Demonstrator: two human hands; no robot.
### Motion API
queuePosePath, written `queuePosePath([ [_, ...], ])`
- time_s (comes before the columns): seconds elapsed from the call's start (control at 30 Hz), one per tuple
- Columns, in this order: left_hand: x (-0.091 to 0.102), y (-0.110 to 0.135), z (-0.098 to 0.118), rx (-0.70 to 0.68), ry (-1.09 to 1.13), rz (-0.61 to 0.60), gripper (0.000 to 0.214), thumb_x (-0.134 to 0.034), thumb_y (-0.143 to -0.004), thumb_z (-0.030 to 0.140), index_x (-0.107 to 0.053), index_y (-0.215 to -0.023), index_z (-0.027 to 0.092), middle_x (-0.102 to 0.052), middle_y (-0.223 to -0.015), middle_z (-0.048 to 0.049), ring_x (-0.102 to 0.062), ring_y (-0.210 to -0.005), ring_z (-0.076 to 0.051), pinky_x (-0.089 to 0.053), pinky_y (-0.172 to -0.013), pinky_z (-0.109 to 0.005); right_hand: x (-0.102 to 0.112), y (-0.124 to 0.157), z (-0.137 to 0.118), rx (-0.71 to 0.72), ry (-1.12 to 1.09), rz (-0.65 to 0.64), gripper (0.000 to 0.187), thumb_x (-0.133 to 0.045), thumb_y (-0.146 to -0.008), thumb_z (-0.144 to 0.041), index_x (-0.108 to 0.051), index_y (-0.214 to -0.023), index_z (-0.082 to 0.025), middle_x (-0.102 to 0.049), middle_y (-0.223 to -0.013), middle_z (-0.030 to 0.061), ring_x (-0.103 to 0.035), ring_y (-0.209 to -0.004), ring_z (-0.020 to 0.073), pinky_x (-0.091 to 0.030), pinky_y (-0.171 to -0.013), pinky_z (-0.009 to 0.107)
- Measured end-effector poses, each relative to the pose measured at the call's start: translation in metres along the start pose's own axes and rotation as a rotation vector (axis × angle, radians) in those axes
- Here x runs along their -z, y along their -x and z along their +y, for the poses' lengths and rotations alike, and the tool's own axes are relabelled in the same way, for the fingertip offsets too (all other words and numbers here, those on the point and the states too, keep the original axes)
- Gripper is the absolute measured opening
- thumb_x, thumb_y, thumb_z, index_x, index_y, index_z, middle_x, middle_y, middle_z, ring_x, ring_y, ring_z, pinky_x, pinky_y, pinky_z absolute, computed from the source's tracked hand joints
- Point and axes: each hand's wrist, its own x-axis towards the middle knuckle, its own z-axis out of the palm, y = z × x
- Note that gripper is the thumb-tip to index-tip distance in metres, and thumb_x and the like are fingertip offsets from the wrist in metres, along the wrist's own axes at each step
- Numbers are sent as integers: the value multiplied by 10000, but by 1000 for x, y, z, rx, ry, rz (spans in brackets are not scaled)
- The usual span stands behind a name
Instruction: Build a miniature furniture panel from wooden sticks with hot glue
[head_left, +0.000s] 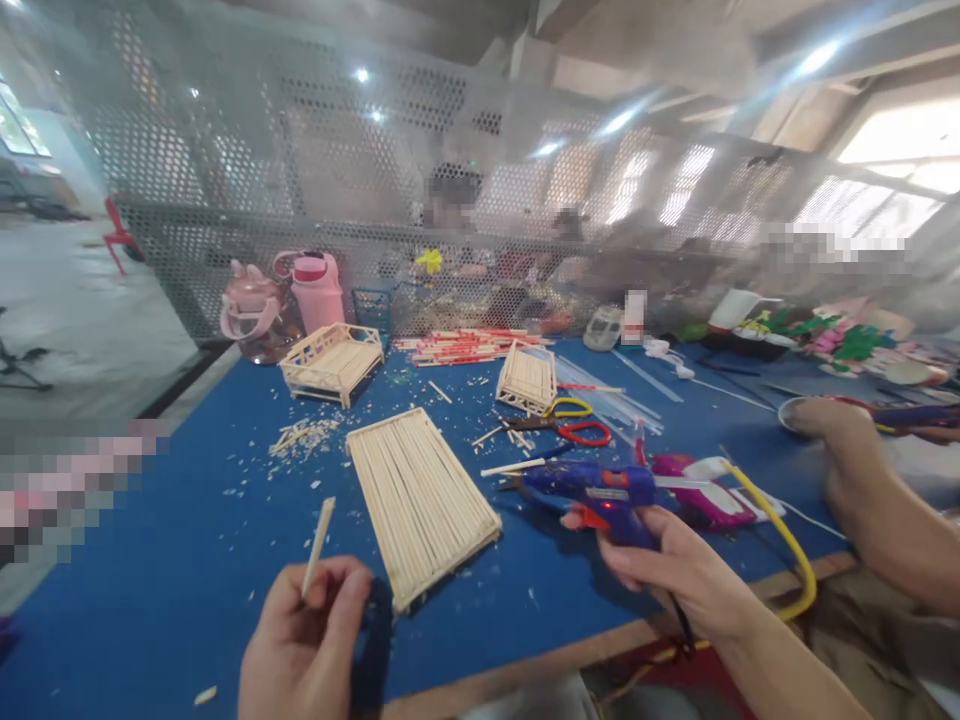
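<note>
My left hand (311,630) pinches a short wooden stick (319,540), which points up between thumb and fingers. In my right hand (667,565) is a blue glue gun (592,485), its nozzle aimed left and a clear glue stick out of its back end. A red light glows on its side. Between my hands lies a flat panel of wooden sticks (420,500) with a raised edge. Just past the nozzle, a loose pale stick (513,467) lies above the panel's right side.
Two small stick-built frames (334,360) (527,378) stand farther back, near scissors (574,425) and red-white sticks (465,346). Pink bottles (316,290) stand at the back left. At right are a magenta glue gun (697,490), a yellow cable (795,560) and a co-worker's hand (840,430).
</note>
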Motion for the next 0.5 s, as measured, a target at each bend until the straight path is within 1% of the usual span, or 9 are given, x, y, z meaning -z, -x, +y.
queuePosePath([
  [0.07, -9, -2, 18, -75, -44, -115, 430, -747, -644, 514, -434, -633, 220, -707, -746, -36, -638, -645, -154, -505, -545, -229, -13, 12, 2, -25, -128, -95, 486, -785, -630, -528, -697, -941, -165, -457, -512, -51, -350, -454, 82, -265, -445, 239],
  [0.17, -26, -1, 39, -130, -71, -333, 335, -667, -736, 448, -431, -676, 218, -732, -946, -89, -671, -774, -176, -528, -629, -262, -32, 21, 1, -46, -225, -185, 479, -792, -610, -541, -715, -896, -165, -439, -481, -51, -305, -435, 73, -210, -442, 248],
  [0.2, -30, 0, 42, -133, -76, -392, 314, -647, -754, 430, -428, -679, 218, -731, -936, -88, -669, -762, -170, -526, -631, -264, -37, 23, 0, -50, -232, -198, 475, -801, -600, -534, -720, -889, -166, -440, -478, -50, -294, -430, 72, -202, -440, 252],
  [0.27, -35, 3, 45, -144, -89, -441, 298, -611, -779, 400, -407, -655, 222, -705, -761, -48, -631, -640, -140, -495, -564, -242, -41, 24, 1, -58, -227, -204, 463, -808, -598, -521, -728, -896, -177, -431, -468, -55, -276, -417, 73, -196, -428, 257],
  [0.3, -34, 3, 45, -162, -105, -422, 299, -600, -784, 388, -395, -640, 225, -666, -667, -20, -597, -577, -125, -470, -526, -229, -41, 23, 2, -58, -216, -196, 449, -805, -604, -521, -728, -891, -185, -427, -465, -56, -268, -411, 74, -196, -419, 259],
  [0.33, -31, 2, 44, -189, -120, -367, 306, -596, -781, 380, -377, -628, 230, -626, -601, 3, -569, -534, -117, -451, -501, -222, -39, 23, 4, -47, -201, -177, 432, -799, -614, -522, -724, -884, -193, -430, -469, -55, -262, -405, 75, -197, -410, 260],
  [0.37, -26, -1, 43, -223, -140, -279, 316, -595, -775, 380, -360, -623, 234, -604, -573, 16, -561, -520, -117, -447, -500, -222, -36, 23, 7, -24, -187, -143, 416, -786, -631, -525, -716, -885, -203, -433, -476, -53, -261, -401, 77, -195, -400, 261],
  [0.47, -4, -21, 37, -267, -318, 2, 310, -606, -744, 422, -367, -659, 244, -668, -679, -4, -644, -631, -166, -489, -590, -268, -26, 22, 15, 73, -138, 12, 376, -706, -730, -534, -672, -963, -241, -447, -503, -50, -255, -367, 79, -168, -360, 262],
  [0.5, 4, -29, 34, -252, -457, 30, 295, -617, -724, 437, -394, -681, 248, -684, -725, -16, -659, -668, -190, -487, -603, -287, -24, 23, 18, 103, -121, 56, 378, -665, -763, -553, -659, -987, -248, -449, -505, -47, -262, -357, 83, -158, -345, 262],
])
